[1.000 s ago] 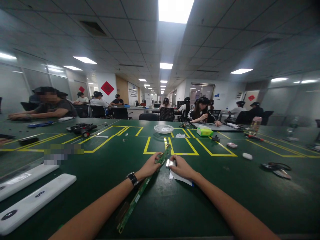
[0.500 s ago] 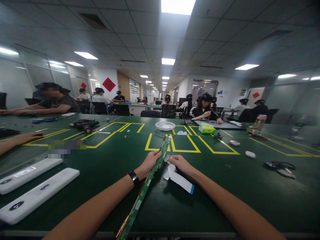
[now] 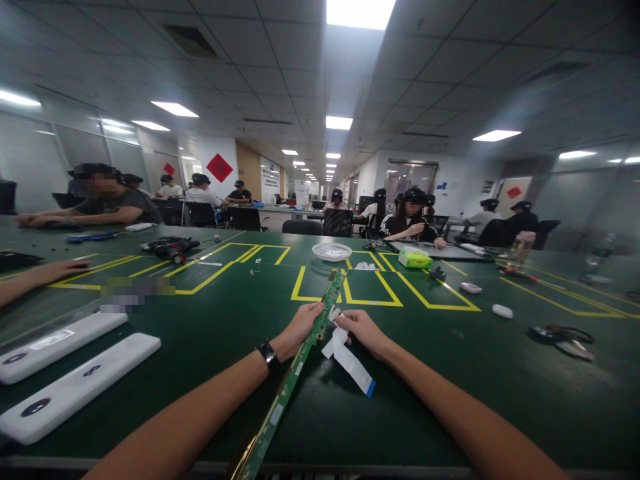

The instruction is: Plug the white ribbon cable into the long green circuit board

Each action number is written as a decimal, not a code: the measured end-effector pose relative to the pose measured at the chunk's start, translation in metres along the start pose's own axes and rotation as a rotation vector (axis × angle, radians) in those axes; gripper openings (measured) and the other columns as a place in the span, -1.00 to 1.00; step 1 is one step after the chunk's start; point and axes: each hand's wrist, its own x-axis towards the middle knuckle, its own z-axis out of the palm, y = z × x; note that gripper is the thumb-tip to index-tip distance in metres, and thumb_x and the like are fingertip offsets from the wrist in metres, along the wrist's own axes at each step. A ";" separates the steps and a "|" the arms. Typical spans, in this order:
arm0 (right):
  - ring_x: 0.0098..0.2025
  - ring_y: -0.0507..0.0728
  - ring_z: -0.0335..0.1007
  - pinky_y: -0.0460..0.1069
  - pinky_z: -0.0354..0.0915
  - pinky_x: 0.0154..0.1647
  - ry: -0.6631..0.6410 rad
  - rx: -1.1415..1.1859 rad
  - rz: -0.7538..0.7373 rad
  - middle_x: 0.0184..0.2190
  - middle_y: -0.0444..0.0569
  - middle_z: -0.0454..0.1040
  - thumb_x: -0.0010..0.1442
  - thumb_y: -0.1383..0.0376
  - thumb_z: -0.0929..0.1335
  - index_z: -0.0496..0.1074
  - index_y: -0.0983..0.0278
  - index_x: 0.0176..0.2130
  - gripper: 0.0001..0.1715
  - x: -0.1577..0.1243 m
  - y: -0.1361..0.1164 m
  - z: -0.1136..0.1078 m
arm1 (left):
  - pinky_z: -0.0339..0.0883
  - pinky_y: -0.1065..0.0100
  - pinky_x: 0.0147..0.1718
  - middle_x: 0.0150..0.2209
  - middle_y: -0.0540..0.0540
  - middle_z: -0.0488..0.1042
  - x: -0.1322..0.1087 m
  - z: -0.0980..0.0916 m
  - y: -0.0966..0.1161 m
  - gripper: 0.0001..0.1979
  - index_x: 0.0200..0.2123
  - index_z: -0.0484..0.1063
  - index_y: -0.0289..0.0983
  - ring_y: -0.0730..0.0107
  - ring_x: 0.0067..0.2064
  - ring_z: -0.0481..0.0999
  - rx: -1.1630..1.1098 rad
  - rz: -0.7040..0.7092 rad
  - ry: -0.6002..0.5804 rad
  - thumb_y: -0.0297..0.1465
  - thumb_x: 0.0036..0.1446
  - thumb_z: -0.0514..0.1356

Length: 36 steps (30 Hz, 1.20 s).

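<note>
The fingers (image 3: 314, 310) of the left hand (image 3: 301, 327) are closed on a long thin green circuit board (image 3: 293, 377). It runs from near the person's body out past the fingers. Just to its right, the fingers (image 3: 344, 320) of the right hand (image 3: 364, 331) pinch the top end of a flat white ribbon cable with a blue tip (image 3: 353, 367), right at the board's edge. The rest of the ribbon lies on the green surface (image 3: 450, 400). Farther off sits a round clear plastic dish (image 3: 331, 251). Two long white bars (image 3: 83, 387) lie far left.
</note>
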 end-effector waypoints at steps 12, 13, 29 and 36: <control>-0.66 -0.07 0.12 -0.15 0.01 -0.60 0.013 -0.022 -0.009 -0.70 -0.22 0.30 0.12 0.02 0.33 0.35 0.33 -0.50 -0.58 -0.001 -0.001 0.000 | 0.29 0.49 -0.58 -0.55 -0.02 0.46 -0.002 0.001 0.001 -0.70 -0.33 0.44 -0.38 0.51 -0.59 0.41 -0.008 -0.021 0.014 -0.21 0.10 0.19; -0.66 -0.07 0.12 -0.15 0.01 -0.60 0.014 -0.027 -0.005 -0.70 -0.22 0.30 0.12 0.02 0.33 0.35 0.33 -0.50 -0.58 -0.001 -0.001 0.000 | 0.28 0.50 -0.59 -0.56 0.00 0.45 -0.002 0.001 0.000 -0.70 -0.32 0.44 -0.37 0.52 -0.60 0.40 -0.005 -0.022 0.017 -0.21 0.10 0.18; -0.66 -0.07 0.14 -0.15 0.01 -0.61 0.031 -0.049 0.014 -0.70 -0.21 0.30 0.12 0.04 0.33 0.35 0.32 -0.50 -0.59 -0.001 -0.001 0.001 | 0.21 0.53 -0.62 -0.53 0.02 0.42 -0.002 -0.002 -0.003 -0.66 -0.31 0.42 -0.35 0.57 -0.61 0.34 0.062 -0.019 0.040 -0.15 0.06 0.20; -0.65 -0.06 0.16 -0.14 0.02 -0.62 0.056 -0.015 0.014 -0.68 -0.22 0.32 0.08 0.08 0.35 0.37 0.32 -0.49 -0.65 0.005 0.010 -0.001 | 0.26 0.49 -0.44 -0.44 -0.06 0.48 -0.005 -0.001 0.001 -0.59 -0.32 0.46 -0.35 0.45 -0.43 0.42 0.266 0.117 -0.022 -0.07 0.08 0.16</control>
